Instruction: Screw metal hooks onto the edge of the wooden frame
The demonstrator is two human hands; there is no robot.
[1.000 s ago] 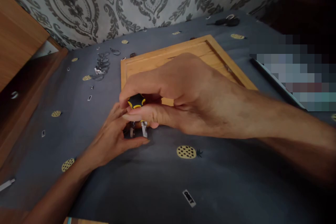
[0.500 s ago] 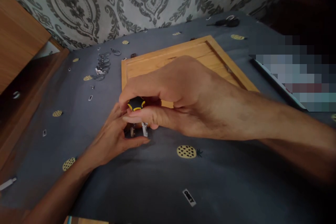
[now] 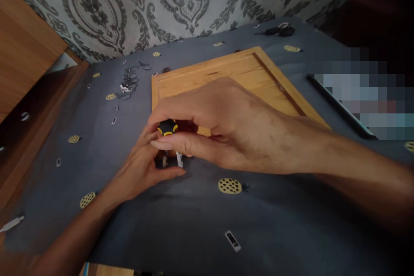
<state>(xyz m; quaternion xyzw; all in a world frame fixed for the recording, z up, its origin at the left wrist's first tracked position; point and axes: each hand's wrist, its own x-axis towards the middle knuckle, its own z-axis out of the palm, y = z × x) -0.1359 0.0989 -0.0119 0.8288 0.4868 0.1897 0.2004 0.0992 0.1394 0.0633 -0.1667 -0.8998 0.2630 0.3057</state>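
Observation:
My right hand (image 3: 213, 125) is closed around the black-and-yellow handle of a screwdriver (image 3: 167, 127), held upright with its end facing me. Below it, a small metal hinge (image 3: 179, 159) shows at the near left corner of a framed wooden door panel (image 3: 207, 67). My left hand (image 3: 142, 168) curls about this hinge, its thumb stretched along the near side and its other fingers partly behind my right hand. The screwdriver's tip is hidden, so its contact with a screw cannot be made out.
Several small metal and dark parts (image 3: 129, 79) lie left of the panel on the pineapple-patterned cloth (image 3: 274, 224). A black-handled tool (image 3: 281, 30) rests at the far right. A wooden cabinet (image 3: 29, 43) stands on the left, and a dark-edged, blurred-out object (image 3: 343, 108) lies on the right.
The view has shifted slightly. Both hands keep nearly the same place at the hinge, and the right hand has turned a little around the screwdriver handle.

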